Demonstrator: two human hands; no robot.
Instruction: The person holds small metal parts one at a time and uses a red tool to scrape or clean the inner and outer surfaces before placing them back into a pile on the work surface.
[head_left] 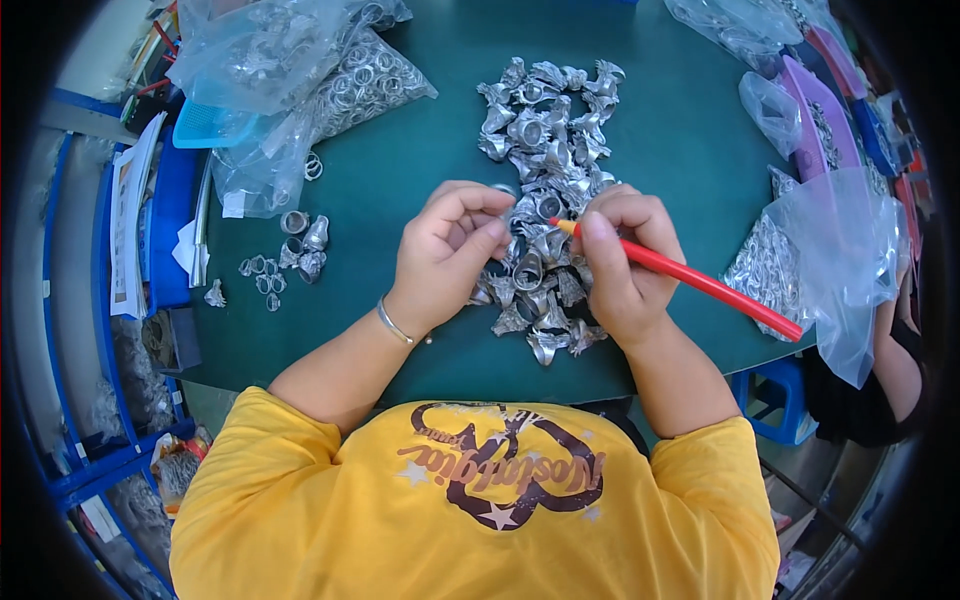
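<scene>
My right hand [635,262] is closed round a long red pencil [690,276], its orange-yellow point aimed left over a heap of silver metal rings [560,160]. The thumb lies along the shaft near the point. My left hand [445,250], with a metal bangle on its wrist, pinches thumb and fingers together at the heap's left side. A silver ring edge [504,188] shows at its fingertips, mostly hidden by them. Many rings in the heap carry bulky, sculpted tops and lie in all directions, stretching away from me between both hands.
Several loose rings [312,236] and smaller ones [262,270] lie on the green table [420,120] at left. Clear bags of rings [370,80] stand at far left. At right are a bag of silver pieces [765,260] and a purple tray [795,90]; a person's arm shows beyond.
</scene>
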